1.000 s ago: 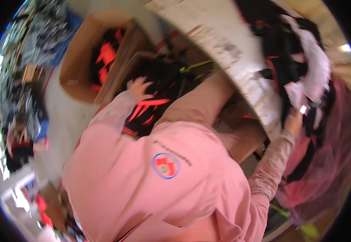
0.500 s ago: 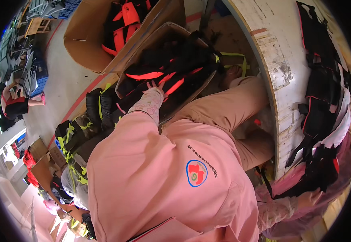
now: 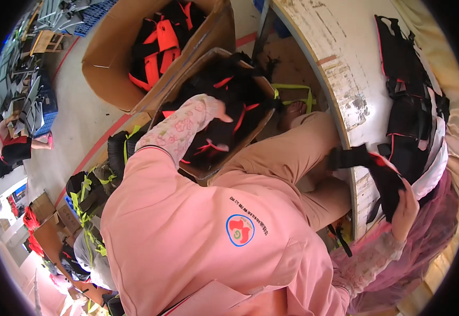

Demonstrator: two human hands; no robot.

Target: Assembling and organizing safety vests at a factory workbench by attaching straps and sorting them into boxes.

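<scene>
At 11 o'clock stands the larger carton (image 3: 105, 79), with black-and-red padded pieces (image 3: 158, 47) inside. My left forearm (image 3: 174, 129) slants toward 2 o'clock, setting my left hand (image 3: 220, 111) over the smaller carton (image 3: 265, 88), near 12 o'clock. One digit points toward 4 o'clock; the other fingers are hidden, so I cannot tell their spread or whether they grip the black red-trimmed pieces (image 3: 242, 92) there. Carton walls surround this hand; the right rim and the worktable (image 3: 340, 73) stand apart, my thigh (image 3: 287, 142) between. My right forearm (image 3: 369, 266) rises toward 1 o'clock to my right hand (image 3: 406, 208), between 3 and 4 o'clock. Its nearly straight fingers grip the black padded piece (image 3: 390, 181), whose far end crosses the worktable's left edge toward 10 o'clock. Past it, black strapped pieces (image 3: 411, 113) lie between 2 and 3 o'clock, pale tabletop to their left; pink netting (image 3: 424, 247) hangs just beside my right hand.
</scene>
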